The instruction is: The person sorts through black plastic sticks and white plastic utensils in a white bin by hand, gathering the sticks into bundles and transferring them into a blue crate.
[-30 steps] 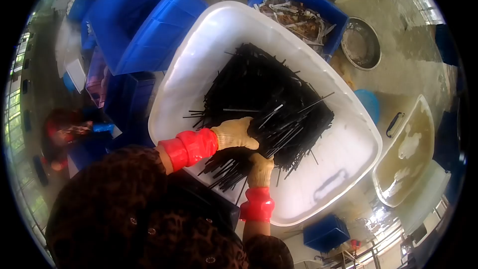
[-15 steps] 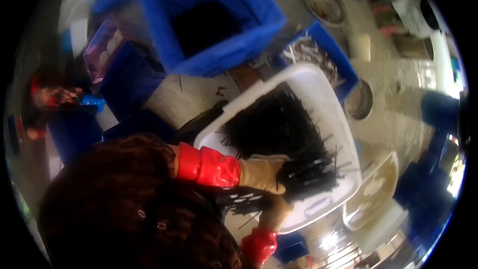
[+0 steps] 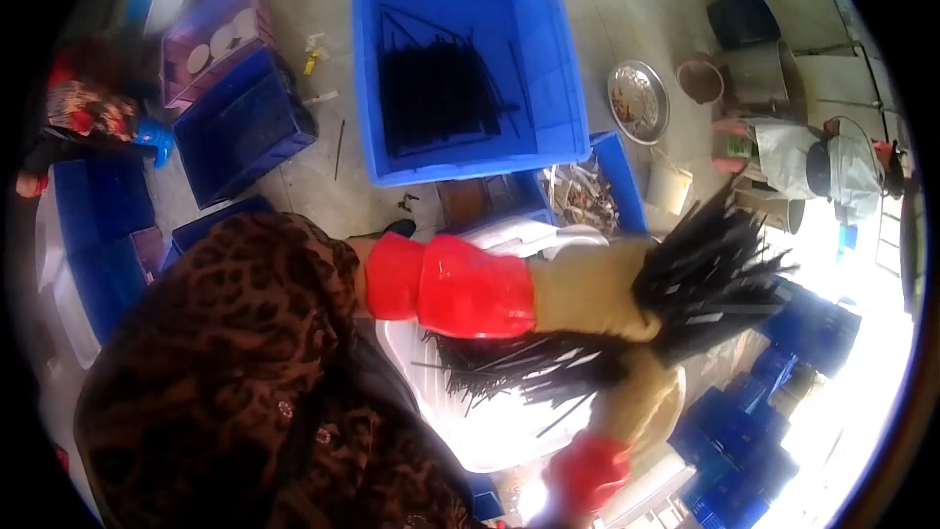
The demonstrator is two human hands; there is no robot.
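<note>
Both my gloved hands grip a large bundle of thin black strips (image 3: 720, 279), raised over a white tub (image 3: 455, 431). My left hand (image 3: 597, 289), in a tan glove with a red cuff, wraps across the bundle from above. My right hand (image 3: 632, 402), gloved the same way, clasps it from below, close to the left. The strips fan out at the upper right, and their other ends trail toward the lower left under my left forearm. Motion blurs them somewhat. My arms and the strips hide much of the tub.
A big blue bin (image 3: 470, 171) holding more black strips stands ahead. Beside it are a blue crate with pale scraps (image 3: 583, 196), a metal bowl (image 3: 636, 103) and a white bucket (image 3: 669, 184). Blue crates (image 3: 739, 441) stack at right. Another person (image 3: 93, 113) is at far left.
My hands have lifted the bundle up and to the right, out of the white tub. The heap seen in the tub before no longer shows there. The camera view has shifted.
</note>
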